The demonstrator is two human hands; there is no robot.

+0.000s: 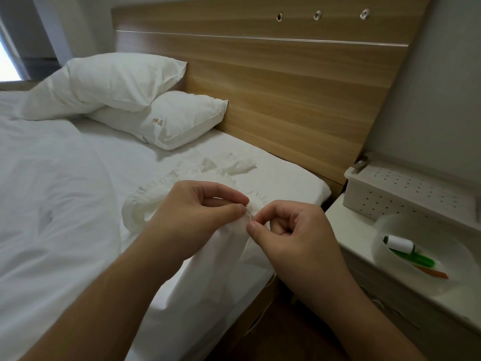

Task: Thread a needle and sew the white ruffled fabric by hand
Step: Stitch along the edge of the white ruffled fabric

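Centre frame, my left hand (197, 212) pinches the white ruffled fabric (145, 204) at the bed's edge; my right hand (291, 235) pinches something fine, likely the needle. Risk, I'd judge: white thread (270, 280) snagging unseen, or a pricked fingertip.

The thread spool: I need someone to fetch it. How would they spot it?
Look at the white nightstand right of the bed. On it is a round bowl holding the spool: a short white cylinder lying atop green and orange tools.
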